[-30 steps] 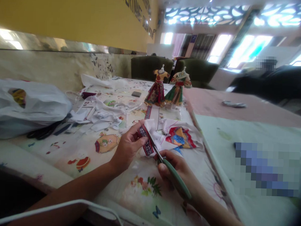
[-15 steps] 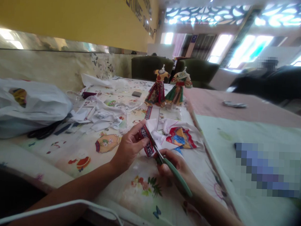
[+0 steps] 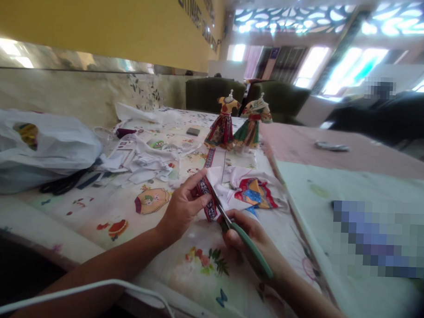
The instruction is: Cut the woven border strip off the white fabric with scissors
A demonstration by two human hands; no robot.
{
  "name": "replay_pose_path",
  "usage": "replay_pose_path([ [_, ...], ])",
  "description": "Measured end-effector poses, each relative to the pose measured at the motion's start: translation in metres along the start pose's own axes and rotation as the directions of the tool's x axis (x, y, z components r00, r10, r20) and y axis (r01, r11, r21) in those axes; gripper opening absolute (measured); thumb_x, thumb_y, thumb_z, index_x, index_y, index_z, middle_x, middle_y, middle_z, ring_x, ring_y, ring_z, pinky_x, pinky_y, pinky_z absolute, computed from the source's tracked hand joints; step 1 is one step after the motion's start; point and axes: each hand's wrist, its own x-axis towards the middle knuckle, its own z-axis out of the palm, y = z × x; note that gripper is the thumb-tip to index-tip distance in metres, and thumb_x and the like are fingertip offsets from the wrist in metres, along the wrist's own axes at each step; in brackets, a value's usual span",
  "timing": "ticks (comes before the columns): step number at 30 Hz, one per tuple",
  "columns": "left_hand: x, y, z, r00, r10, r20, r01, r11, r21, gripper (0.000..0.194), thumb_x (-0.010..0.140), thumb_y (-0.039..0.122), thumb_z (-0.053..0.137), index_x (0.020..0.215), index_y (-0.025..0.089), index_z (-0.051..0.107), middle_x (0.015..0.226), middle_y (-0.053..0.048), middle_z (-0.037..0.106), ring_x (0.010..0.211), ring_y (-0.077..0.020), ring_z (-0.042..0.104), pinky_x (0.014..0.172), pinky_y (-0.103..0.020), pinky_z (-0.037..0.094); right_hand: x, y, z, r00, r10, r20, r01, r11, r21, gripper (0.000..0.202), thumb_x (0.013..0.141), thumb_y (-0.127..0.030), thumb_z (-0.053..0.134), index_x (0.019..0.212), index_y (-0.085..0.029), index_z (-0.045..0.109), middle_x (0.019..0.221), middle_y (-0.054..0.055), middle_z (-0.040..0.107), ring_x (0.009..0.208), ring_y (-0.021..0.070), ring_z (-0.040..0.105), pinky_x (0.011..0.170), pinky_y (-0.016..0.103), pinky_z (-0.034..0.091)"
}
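Between the thumb and fingers of my left hand (image 3: 186, 202) is a patterned fabric strip (image 3: 210, 210), dark with red edges and a white motif, with white cloth beside it. My right hand (image 3: 246, 232) is closed around the green-handled scissors (image 3: 252, 251). Their blades lie along the strip's right edge, close to my left fingertips; the handle loops are partly hidden by my fingers. Just beyond, on the table, lies white fabric with a red, yellow and blue printed piece (image 3: 256, 193). Another length of patterned trim (image 3: 209, 158) lies behind my hands.
Two miniature dresses on stands (image 3: 225, 122) are at the back. A white plastic bag (image 3: 41, 148), dark-handled scissors (image 3: 63, 184) and white scraps (image 3: 145, 168) lie on the left. Nearer is a cut-out fabric piece (image 3: 152, 201). A white cable (image 3: 117, 282) crosses the foreground.
Almost nothing differs. The scissor blades look slightly closer together along the strip's edge, and the view has shifted a little.
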Motion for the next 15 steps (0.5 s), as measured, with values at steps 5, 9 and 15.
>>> replay_pose_path([
  [5, -0.0006, 0.0009, 0.0003, 1.0, 0.001, -0.001, -0.001, 1.0, 0.012, 0.073, 0.076, 0.023, 0.081, 0.146, 0.021, 0.058, 0.122, -0.004, 0.074, 0.107, -0.0178, 0.065, 0.096, -0.029, 0.052, 0.0, 0.0004, -0.0003, 1.0, 0.021, -0.003, -0.021, 1.0, 0.013, 0.06, 0.069, -0.068, 0.083, 0.094, -0.019, 0.059, 0.054, -0.011, 0.049, 0.036, 0.0065, 0.044, 0.036, 0.017, 0.036],
  [9, -0.0004, -0.0004, 0.0, 1.0, 0.004, 0.007, -0.004, 1.0, 0.015, 0.073, 0.078, 0.024, 0.08, 0.147, 0.02, 0.057, 0.122, -0.004, 0.073, 0.107, -0.0173, 0.065, 0.097, -0.028, 0.051, -0.0006, 0.0005, 0.0005, 1.0, 0.027, -0.01, -0.027, 1.0, 0.0, 0.059, 0.069, -0.068, 0.083, 0.093, -0.019, 0.06, 0.053, -0.01, 0.049, 0.037, 0.0061, 0.043, 0.036, 0.016, 0.035],
  [15, -0.0006, -0.0008, 0.0, 1.0, 0.011, -0.001, -0.011, 1.0, 0.02, 0.07, 0.079, 0.025, 0.079, 0.146, 0.022, 0.058, 0.123, -0.004, 0.072, 0.107, -0.017, 0.065, 0.095, -0.028, 0.051, -0.0005, 0.0004, 0.0023, 0.999, 0.021, -0.03, -0.021, 1.0, -0.002, 0.056, 0.072, -0.066, 0.081, 0.093, -0.019, 0.06, 0.052, -0.011, 0.049, 0.037, 0.0059, 0.041, 0.035, 0.016, 0.033],
])
